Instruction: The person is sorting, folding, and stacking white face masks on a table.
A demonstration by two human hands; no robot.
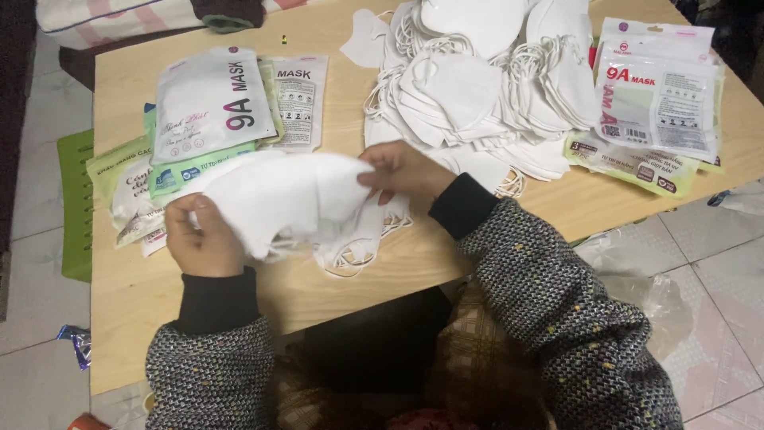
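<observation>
- I see a small stack of white face masks (290, 203) held just above the near middle of the wooden table (334, 287), between my two hands.
- My left hand (203, 239) grips the stack's end at nine o'clock, fingers curled tight around the cloth, thumb on top.
- My right hand (402, 171) pinches the opposite end at three o'clock, fingertips closed on the top edge.
- Ear loops (350, 259) dangle from the stack at about five o'clock and touch the table.
- At one o'clock from the stack lies a big heap of loose white masks (477, 87), spreading toward the far edge.
- At three o'clock, well apart, sits a pile of printed mask packets (656, 103) near the table's right edge.
- At eleven o'clock lie more packets (211, 103), white ones fanned over green ones (119, 163), touching one another.
- Both my sleeves (549, 295) are speckled grey knit with dark cuffs.
- A crumpled clear plastic bag (637, 279) lies on the tiled floor at four o'clock.
</observation>
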